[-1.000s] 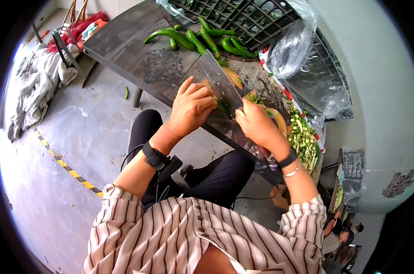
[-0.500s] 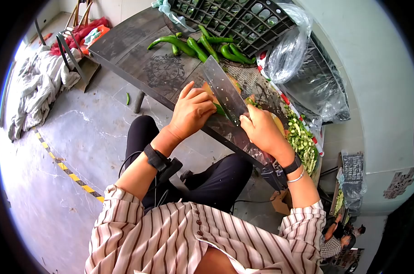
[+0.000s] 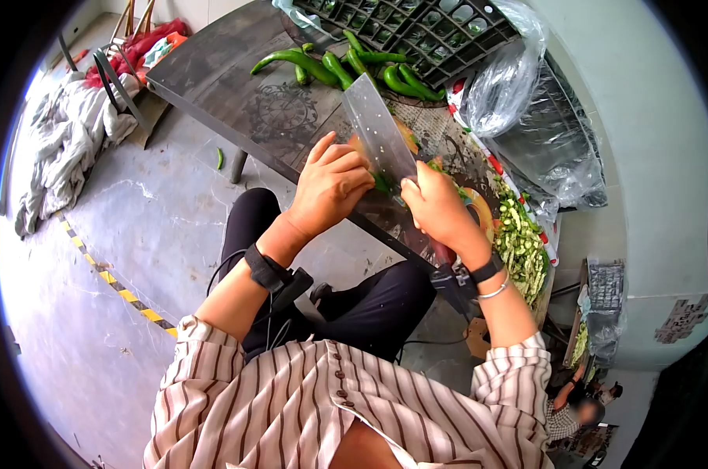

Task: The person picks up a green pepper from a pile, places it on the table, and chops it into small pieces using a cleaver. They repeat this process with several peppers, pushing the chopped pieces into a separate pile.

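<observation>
My right hand [image 3: 438,205] is closed round the handle of a cleaver [image 3: 379,129], whose broad blade points up and left with pale bits stuck to it. Left of the blade, my left hand [image 3: 332,186] has its fingers curled on a green pepper [image 3: 380,183], of which only a short piece shows beside the fingertips. The blade hides most of the cutting spot. Whole green peppers [image 3: 315,66] lie farther back on the table. To the right of my right hand is a heap of chopped pepper [image 3: 518,254].
A black crate [image 3: 416,35] stands at the back of the dark table [image 3: 213,74]. Clear plastic wrap [image 3: 502,94] covers another crate at right. One pepper [image 3: 219,159] lies on the floor near white cloth [image 3: 72,148]. Another person [image 3: 569,410] is at lower right.
The cleaver and my right hand have shifted slightly left, and the blade has turned so more of its flat side shows. My left hand stays almost in place.
</observation>
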`<action>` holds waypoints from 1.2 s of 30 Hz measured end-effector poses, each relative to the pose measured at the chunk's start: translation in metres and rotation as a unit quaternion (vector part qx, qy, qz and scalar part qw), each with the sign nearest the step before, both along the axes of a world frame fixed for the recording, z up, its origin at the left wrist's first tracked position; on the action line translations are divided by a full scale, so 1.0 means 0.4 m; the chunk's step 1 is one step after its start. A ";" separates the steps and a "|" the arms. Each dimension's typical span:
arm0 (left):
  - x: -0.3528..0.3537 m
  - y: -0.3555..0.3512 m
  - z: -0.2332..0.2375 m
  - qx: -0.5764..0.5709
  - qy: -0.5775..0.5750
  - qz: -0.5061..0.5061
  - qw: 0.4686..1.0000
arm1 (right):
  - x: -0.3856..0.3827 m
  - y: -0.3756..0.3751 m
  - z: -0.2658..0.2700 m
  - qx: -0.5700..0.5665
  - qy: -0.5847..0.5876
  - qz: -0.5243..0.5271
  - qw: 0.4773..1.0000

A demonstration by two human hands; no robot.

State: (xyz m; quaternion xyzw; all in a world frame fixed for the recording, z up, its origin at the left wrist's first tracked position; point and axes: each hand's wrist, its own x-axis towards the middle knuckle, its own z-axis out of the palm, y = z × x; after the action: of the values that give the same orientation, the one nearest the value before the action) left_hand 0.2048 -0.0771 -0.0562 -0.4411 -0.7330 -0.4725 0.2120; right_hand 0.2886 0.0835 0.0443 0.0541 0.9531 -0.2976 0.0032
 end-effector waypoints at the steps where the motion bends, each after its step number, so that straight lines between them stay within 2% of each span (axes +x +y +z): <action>1: 0.000 -0.001 -0.003 -0.001 0.000 0.000 1.000 | -0.008 0.009 -0.011 -0.009 0.005 -0.004 1.000; 3: 0.001 -0.005 -0.005 -0.002 0.006 0.000 1.000 | -0.014 0.020 -0.027 -0.018 0.016 -0.008 1.000; 5: 0.002 0.000 -0.009 0.006 0.014 0.011 1.000 | -0.010 0.027 -0.026 0.028 0.040 -0.012 0.999; 10: 0.004 -0.001 -0.007 0.015 0.010 0.007 1.000 | 0.040 0.000 0.046 0.001 0.033 -0.019 0.999; 12: 0.001 0.004 -0.004 0.030 0.018 0.006 0.999 | 0.055 -0.007 0.058 0.061 0.019 0.008 0.998; 23: 0.002 0.002 0.000 0.011 0.006 0.008 1.000 | 0.030 -0.012 0.073 0.064 -0.086 0.012 0.994; 28: 0.005 0.011 0.001 0.024 -0.003 0.013 1.000 | 0.024 0.006 0.033 0.008 -0.063 -0.029 0.998; 30: 0.002 0.011 0.001 0.011 0.003 0.022 1.000 | 0.017 0.011 0.027 0.043 -0.033 0.042 0.998; 31: 0.002 0.011 0.002 0.009 0.004 0.020 1.000 | 0.008 0.006 0.043 0.042 -0.080 0.032 0.995; 36: -0.002 0.010 0.003 0.018 0.012 0.021 1.000 | -0.003 0.004 0.056 0.021 -0.104 0.039 0.994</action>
State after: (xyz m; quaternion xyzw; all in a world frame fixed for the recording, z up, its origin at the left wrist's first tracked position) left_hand 0.2039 -0.0731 -0.0549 -0.4271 -0.7309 -0.4758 0.2388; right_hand 0.2875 0.0851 0.0668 0.0473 0.9549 -0.2703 0.1134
